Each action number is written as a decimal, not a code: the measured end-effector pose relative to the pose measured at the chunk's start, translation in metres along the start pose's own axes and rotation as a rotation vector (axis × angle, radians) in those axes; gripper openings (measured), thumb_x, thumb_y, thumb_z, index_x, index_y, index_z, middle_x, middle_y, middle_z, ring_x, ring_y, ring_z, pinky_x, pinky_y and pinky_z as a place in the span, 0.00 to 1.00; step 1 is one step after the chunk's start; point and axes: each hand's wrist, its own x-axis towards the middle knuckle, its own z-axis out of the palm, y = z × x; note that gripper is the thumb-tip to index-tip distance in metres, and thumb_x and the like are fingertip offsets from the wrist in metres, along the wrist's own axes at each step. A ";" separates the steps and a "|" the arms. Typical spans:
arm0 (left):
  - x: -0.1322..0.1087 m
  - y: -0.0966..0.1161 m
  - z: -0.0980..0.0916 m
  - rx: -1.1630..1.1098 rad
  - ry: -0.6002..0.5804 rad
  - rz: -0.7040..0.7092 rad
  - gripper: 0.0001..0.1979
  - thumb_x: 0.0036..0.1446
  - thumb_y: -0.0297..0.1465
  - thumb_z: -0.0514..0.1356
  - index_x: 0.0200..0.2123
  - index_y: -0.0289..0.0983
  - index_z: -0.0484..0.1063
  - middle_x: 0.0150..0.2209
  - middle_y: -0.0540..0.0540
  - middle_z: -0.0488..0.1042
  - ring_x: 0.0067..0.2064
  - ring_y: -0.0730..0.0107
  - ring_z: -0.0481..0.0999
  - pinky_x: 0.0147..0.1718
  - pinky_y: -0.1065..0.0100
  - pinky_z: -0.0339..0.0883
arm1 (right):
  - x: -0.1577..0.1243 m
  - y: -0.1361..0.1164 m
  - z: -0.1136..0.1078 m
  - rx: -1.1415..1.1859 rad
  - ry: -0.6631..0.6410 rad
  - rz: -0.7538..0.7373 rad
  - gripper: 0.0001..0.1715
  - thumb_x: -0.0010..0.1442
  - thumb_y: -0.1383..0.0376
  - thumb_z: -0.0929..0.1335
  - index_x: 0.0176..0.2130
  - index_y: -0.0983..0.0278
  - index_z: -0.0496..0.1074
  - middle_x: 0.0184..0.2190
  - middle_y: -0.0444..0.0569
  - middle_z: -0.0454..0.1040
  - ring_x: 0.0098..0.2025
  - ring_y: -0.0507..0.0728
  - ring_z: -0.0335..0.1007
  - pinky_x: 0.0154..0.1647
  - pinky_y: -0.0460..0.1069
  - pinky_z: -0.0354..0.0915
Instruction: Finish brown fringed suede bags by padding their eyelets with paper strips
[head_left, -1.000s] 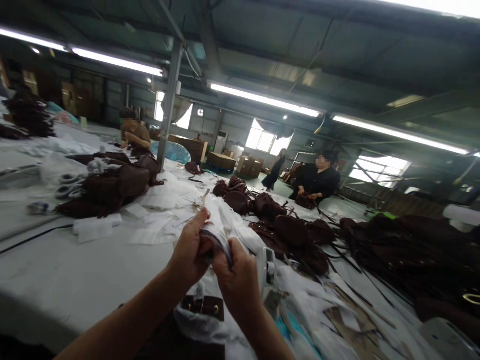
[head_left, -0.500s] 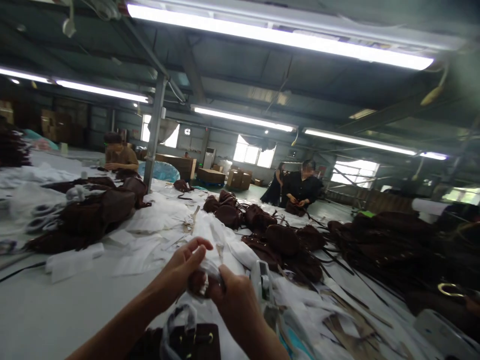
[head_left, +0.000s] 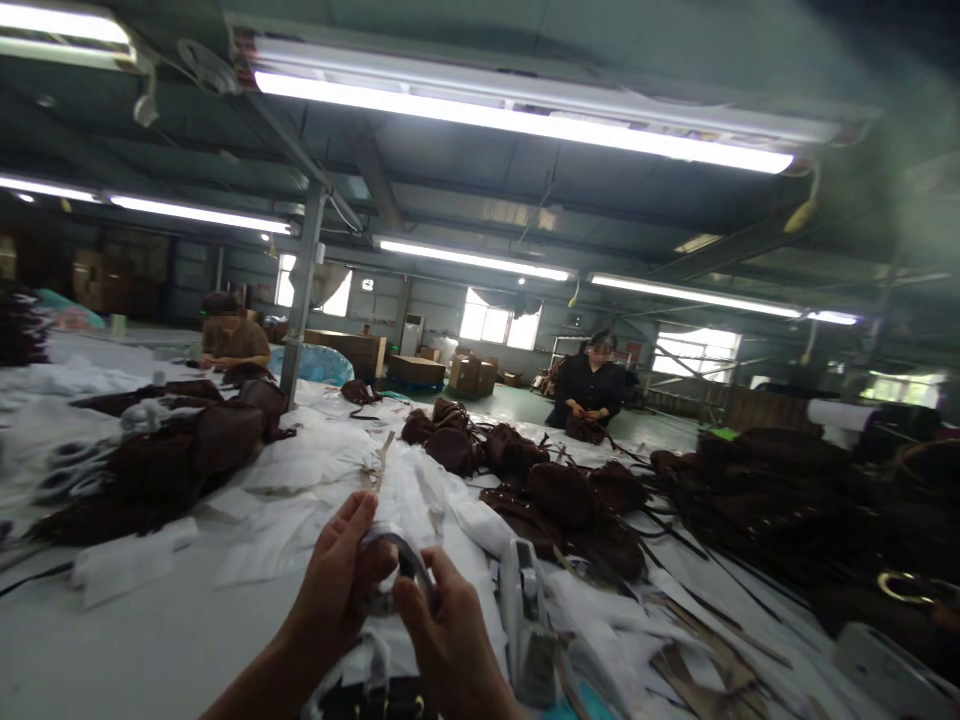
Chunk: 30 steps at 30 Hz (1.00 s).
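Low in the middle of the head view, my left hand (head_left: 337, 590) and my right hand (head_left: 442, 640) are closed together on a small clear plastic wrapper (head_left: 394, 565) with a dark strap-like piece inside it. The left fingers curl round its left side and the right thumb presses on its right side. Just under the hands a dark brown bag with metal studs (head_left: 375, 700) shows at the bottom edge. A white tape dispenser or tagging tool (head_left: 521, 620) stands right of my right hand.
A long white table (head_left: 150, 640) carries heaps of dark brown bags (head_left: 570, 500), loose white paper (head_left: 300, 470) and another bag pile (head_left: 172, 450) at left. One person (head_left: 592, 385) works at the far end, another (head_left: 229, 335) at the left. Cardboard boxes sit behind.
The camera has tilted upward, so the hands sit lower in view. My hands have kept working the wrapped piece, which now shows as a curved band between them.
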 end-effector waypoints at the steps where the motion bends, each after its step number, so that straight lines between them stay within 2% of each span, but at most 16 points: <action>1: -0.001 -0.004 -0.002 0.011 0.020 0.012 0.19 0.50 0.42 0.66 0.28 0.39 0.58 0.15 0.62 0.55 0.13 0.84 0.51 0.12 0.82 0.47 | -0.001 0.001 0.000 -0.046 0.016 0.014 0.19 0.62 0.51 0.60 0.32 0.64 0.65 0.20 0.38 0.60 0.21 0.48 0.52 0.20 0.43 0.49; 3: -0.001 -0.004 -0.006 0.082 -0.001 -0.002 0.19 0.51 0.47 0.63 0.33 0.39 0.62 0.15 0.62 0.57 0.14 0.83 0.54 0.13 0.81 0.50 | -0.001 0.003 -0.005 -0.183 0.031 0.011 0.17 0.63 0.55 0.60 0.29 0.62 0.64 0.18 0.38 0.60 0.20 0.48 0.54 0.20 0.43 0.48; 4: 0.000 0.000 -0.008 0.158 -0.064 -0.034 0.20 0.53 0.49 0.61 0.36 0.39 0.63 0.15 0.61 0.59 0.14 0.81 0.56 0.14 0.80 0.52 | 0.000 0.003 -0.010 -0.277 0.022 -0.013 0.15 0.63 0.57 0.61 0.29 0.62 0.64 0.17 0.38 0.61 0.20 0.49 0.55 0.20 0.44 0.47; 6: 0.002 0.014 -0.009 0.388 -0.282 -0.128 0.24 0.54 0.52 0.57 0.42 0.37 0.66 0.16 0.57 0.64 0.16 0.78 0.61 0.15 0.78 0.55 | 0.004 -0.001 -0.021 -0.509 -0.011 -0.101 0.08 0.60 0.61 0.64 0.30 0.62 0.66 0.17 0.39 0.65 0.19 0.50 0.58 0.21 0.46 0.44; 8: 0.004 0.033 -0.005 0.612 -0.500 -0.192 0.23 0.53 0.49 0.60 0.41 0.35 0.68 0.17 0.55 0.66 0.16 0.78 0.62 0.15 0.79 0.53 | 0.010 -0.011 -0.030 -0.697 -0.052 -0.218 0.05 0.57 0.62 0.67 0.32 0.62 0.68 0.18 0.41 0.69 0.19 0.51 0.60 0.22 0.47 0.43; 9: 0.004 0.042 -0.001 0.654 -0.548 -0.189 0.21 0.53 0.46 0.62 0.39 0.35 0.69 0.16 0.55 0.66 0.16 0.80 0.61 0.14 0.80 0.51 | 0.013 -0.018 -0.032 -0.723 -0.069 -0.259 0.07 0.57 0.60 0.68 0.33 0.62 0.69 0.19 0.41 0.70 0.20 0.51 0.61 0.22 0.47 0.43; 11: 0.004 0.055 0.007 0.558 -0.475 -0.108 0.17 0.51 0.42 0.65 0.35 0.36 0.68 0.16 0.58 0.62 0.15 0.83 0.57 0.13 0.82 0.47 | 0.019 -0.034 -0.032 -0.639 -0.077 -0.269 0.11 0.59 0.56 0.67 0.33 0.61 0.68 0.20 0.40 0.70 0.21 0.50 0.61 0.22 0.46 0.45; 13: 0.003 0.061 0.012 0.332 -0.273 0.026 0.16 0.51 0.41 0.66 0.33 0.38 0.66 0.16 0.60 0.58 0.14 0.86 0.52 0.12 0.83 0.45 | 0.022 -0.046 -0.023 -0.476 -0.063 -0.219 0.15 0.61 0.53 0.65 0.31 0.61 0.67 0.21 0.39 0.68 0.22 0.49 0.60 0.22 0.44 0.48; 15: 0.003 0.059 0.008 0.167 -0.100 0.146 0.16 0.50 0.40 0.67 0.34 0.39 0.65 0.16 0.62 0.53 0.13 0.87 0.47 0.10 0.84 0.42 | 0.022 -0.049 -0.011 -0.365 -0.045 -0.180 0.15 0.63 0.55 0.62 0.31 0.62 0.66 0.21 0.39 0.67 0.22 0.48 0.59 0.22 0.43 0.49; 16: 0.003 0.057 0.002 0.153 -0.065 0.178 0.16 0.50 0.41 0.66 0.35 0.39 0.65 0.15 0.63 0.52 0.13 0.87 0.46 0.10 0.84 0.42 | 0.021 -0.046 -0.006 -0.369 -0.038 -0.169 0.15 0.64 0.56 0.61 0.32 0.62 0.66 0.21 0.40 0.68 0.22 0.49 0.60 0.21 0.43 0.49; 18: 0.003 0.051 -0.013 0.285 -0.135 0.148 0.18 0.53 0.45 0.63 0.37 0.38 0.66 0.15 0.61 0.57 0.13 0.85 0.52 0.11 0.83 0.47 | 0.017 -0.033 0.001 -0.521 -0.043 -0.154 0.13 0.64 0.57 0.61 0.34 0.63 0.67 0.21 0.42 0.70 0.22 0.50 0.62 0.21 0.45 0.46; 21: 0.001 0.046 -0.031 0.695 -0.449 -0.050 0.22 0.54 0.48 0.60 0.40 0.35 0.69 0.18 0.54 0.68 0.18 0.78 0.64 0.16 0.79 0.55 | 0.012 -0.014 0.000 -0.823 -0.156 -0.220 0.09 0.59 0.60 0.68 0.37 0.64 0.70 0.22 0.46 0.74 0.22 0.53 0.67 0.22 0.48 0.41; 23: -0.002 0.047 -0.032 0.840 -0.549 -0.105 0.20 0.51 0.44 0.64 0.38 0.33 0.71 0.20 0.52 0.70 0.21 0.77 0.66 0.18 0.79 0.56 | 0.009 -0.010 -0.002 -0.820 -0.213 -0.286 0.10 0.58 0.60 0.69 0.38 0.63 0.70 0.24 0.46 0.76 0.23 0.54 0.68 0.23 0.48 0.40; 25: -0.006 0.046 -0.028 0.741 -0.445 -0.066 0.17 0.50 0.42 0.65 0.35 0.34 0.71 0.20 0.54 0.68 0.19 0.81 0.62 0.17 0.81 0.54 | 0.005 -0.012 0.000 -0.670 -0.175 -0.252 0.10 0.59 0.57 0.67 0.37 0.62 0.70 0.24 0.45 0.75 0.24 0.53 0.68 0.23 0.47 0.42; 28: -0.008 0.034 -0.025 0.364 -0.163 0.012 0.16 0.51 0.44 0.64 0.33 0.38 0.67 0.14 0.62 0.55 0.14 0.85 0.49 0.13 0.82 0.45 | -0.005 -0.014 0.008 -0.408 -0.054 -0.106 0.13 0.61 0.55 0.63 0.34 0.62 0.67 0.23 0.43 0.73 0.23 0.50 0.65 0.22 0.45 0.47; 30: -0.007 0.022 -0.031 0.272 -0.097 -0.014 0.18 0.51 0.46 0.63 0.34 0.39 0.66 0.13 0.63 0.50 0.13 0.85 0.45 0.12 0.82 0.44 | -0.013 -0.008 0.012 -0.333 -0.029 -0.049 0.15 0.64 0.56 0.60 0.33 0.63 0.66 0.23 0.43 0.73 0.23 0.50 0.65 0.23 0.44 0.49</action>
